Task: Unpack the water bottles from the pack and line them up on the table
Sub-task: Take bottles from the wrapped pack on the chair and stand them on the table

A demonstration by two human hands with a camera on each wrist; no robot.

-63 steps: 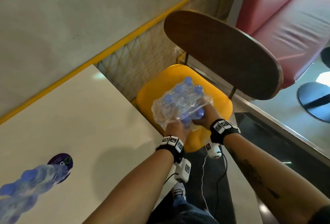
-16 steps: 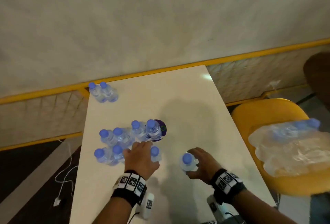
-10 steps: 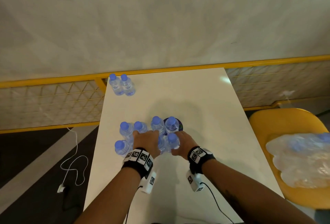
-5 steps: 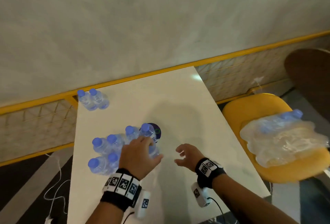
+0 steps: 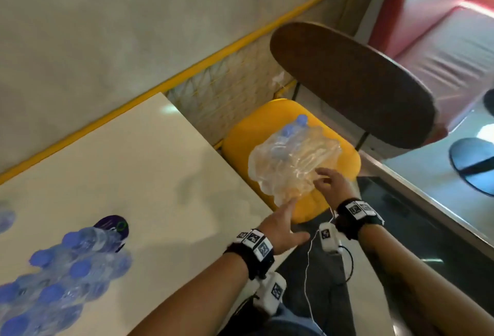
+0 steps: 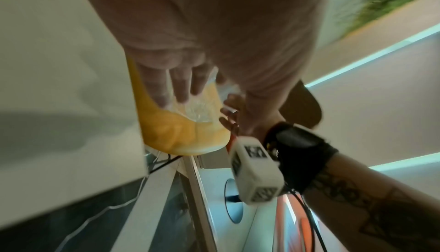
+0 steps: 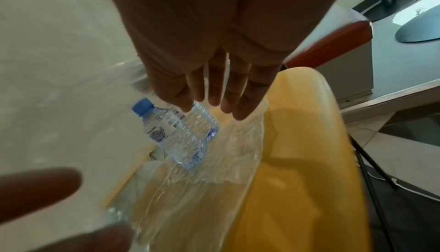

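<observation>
The torn clear plastic pack (image 5: 294,159) lies on the yellow chair seat (image 5: 344,153), with two blue-capped bottles (image 5: 294,127) showing at its far end. My left hand (image 5: 287,218) reaches toward the pack's near edge with straight fingers and holds nothing. My right hand (image 5: 324,179) hovers at the pack's right side with fingers spread. In the right wrist view a bottle (image 7: 176,132) lies in the wrap (image 7: 214,171) just beyond my straight fingertips (image 7: 214,96). Several unpacked bottles (image 5: 66,268) stand clustered, blurred, at the white table's (image 5: 133,169) left.
The chair's brown backrest (image 5: 347,84) rises behind the seat. A red sofa (image 5: 441,28) stands at the far right. A yellow rail (image 5: 187,73) runs along the wall behind the table. A purple round mark (image 5: 112,224) lies by the bottle cluster.
Both hands have left the bottle cluster on the table and swung right to the pack on the chair. The head view has turned right with them.
</observation>
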